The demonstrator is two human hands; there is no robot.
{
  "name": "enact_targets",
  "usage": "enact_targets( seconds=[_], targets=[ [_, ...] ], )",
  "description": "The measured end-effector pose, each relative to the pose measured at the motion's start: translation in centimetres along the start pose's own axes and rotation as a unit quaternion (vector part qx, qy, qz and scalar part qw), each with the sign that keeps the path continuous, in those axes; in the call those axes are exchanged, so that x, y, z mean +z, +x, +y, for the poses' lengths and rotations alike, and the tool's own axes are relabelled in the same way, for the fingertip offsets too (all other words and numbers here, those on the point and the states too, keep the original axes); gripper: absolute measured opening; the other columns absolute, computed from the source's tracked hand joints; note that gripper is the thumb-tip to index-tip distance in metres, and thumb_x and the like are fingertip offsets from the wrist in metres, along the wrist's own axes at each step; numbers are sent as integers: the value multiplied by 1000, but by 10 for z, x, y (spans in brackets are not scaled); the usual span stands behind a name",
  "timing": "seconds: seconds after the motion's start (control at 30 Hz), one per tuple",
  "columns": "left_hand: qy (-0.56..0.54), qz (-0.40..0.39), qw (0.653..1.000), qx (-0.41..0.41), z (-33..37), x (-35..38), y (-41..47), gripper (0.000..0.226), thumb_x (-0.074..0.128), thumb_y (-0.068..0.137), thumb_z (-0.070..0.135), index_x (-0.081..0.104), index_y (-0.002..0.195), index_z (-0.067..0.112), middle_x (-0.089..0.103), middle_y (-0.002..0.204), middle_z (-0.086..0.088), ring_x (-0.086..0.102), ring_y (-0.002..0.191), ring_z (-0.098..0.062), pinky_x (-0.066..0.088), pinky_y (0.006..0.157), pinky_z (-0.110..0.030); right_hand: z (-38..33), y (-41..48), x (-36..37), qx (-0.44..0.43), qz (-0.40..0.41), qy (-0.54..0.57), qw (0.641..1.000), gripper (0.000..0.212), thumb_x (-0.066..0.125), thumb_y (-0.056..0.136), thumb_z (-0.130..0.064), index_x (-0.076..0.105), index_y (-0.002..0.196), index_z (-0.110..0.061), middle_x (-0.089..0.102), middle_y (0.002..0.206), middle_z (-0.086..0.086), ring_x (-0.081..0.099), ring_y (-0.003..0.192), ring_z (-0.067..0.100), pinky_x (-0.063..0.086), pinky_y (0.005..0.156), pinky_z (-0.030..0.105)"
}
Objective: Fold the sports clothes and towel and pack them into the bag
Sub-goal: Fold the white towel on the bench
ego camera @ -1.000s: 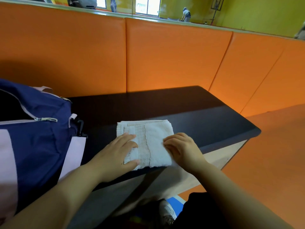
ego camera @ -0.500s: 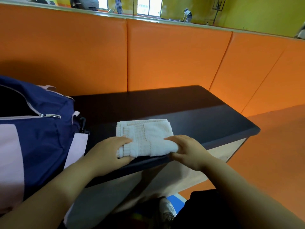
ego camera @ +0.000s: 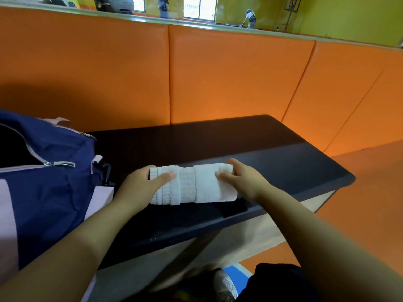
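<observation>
A white towel (ego camera: 194, 184), folded into a thick narrow bundle, lies on the dark bench top (ego camera: 272, 153). My left hand (ego camera: 141, 186) grips its left end, thumb laid across the top. My right hand (ego camera: 242, 179) grips its right end, fingers curled over the far edge. The navy and pale pink sports bag (ego camera: 43, 188) stands on the bench to the left, its zip open and its inside dark. No sports clothes can be seen.
Orange padded wall panels (ego camera: 229, 79) rise right behind the bench. The bench's right corner (ego camera: 349, 177) ends over orange floor. Below the front edge, a shoe (ego camera: 224, 284) and dark clothing on my legs show.
The flat folded towel has been folded over once more, away from me, into a narrower, thicker bundle. Both hands went from pressing on top of it to gripping its two ends.
</observation>
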State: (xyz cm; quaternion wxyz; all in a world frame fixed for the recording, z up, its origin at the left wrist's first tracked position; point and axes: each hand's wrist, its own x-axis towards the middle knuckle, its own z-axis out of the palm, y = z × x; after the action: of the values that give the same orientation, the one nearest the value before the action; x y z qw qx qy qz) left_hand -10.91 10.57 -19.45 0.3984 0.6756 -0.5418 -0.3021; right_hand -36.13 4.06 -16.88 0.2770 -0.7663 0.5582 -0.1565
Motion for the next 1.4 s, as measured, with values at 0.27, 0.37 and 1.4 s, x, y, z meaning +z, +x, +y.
enact_targets(
  seconds=[0.27,0.37,1.4],
  targets=[
    [54,32,996,-65,0,6,22,45,71,74,53,55,96,18,59,97,-4,61,83,-22,49,64,-35,0,25,3,36,-8,-7,999,35,54,88,-53,50,106,-23,49,103,0,54,85,19,47,75,35],
    [95,-6,992,-86,7,3,28,45,68,78,51,56,105,17,60,101,-1,59,86,-15,48,65,-30,-3,27,0,43,-35,28,998,47,57,89,-46,46,129,-24,53,117,2,55,99,20,45,84,33],
    [52,-125,984,120,24,-17,-37,48,82,65,14,60,102,38,65,100,16,62,90,-3,53,79,-23,-29,-44,-17,-70,-115,-88,987,84,73,71,-16,30,143,-25,45,136,-2,47,119,15,43,93,27]
  ],
)
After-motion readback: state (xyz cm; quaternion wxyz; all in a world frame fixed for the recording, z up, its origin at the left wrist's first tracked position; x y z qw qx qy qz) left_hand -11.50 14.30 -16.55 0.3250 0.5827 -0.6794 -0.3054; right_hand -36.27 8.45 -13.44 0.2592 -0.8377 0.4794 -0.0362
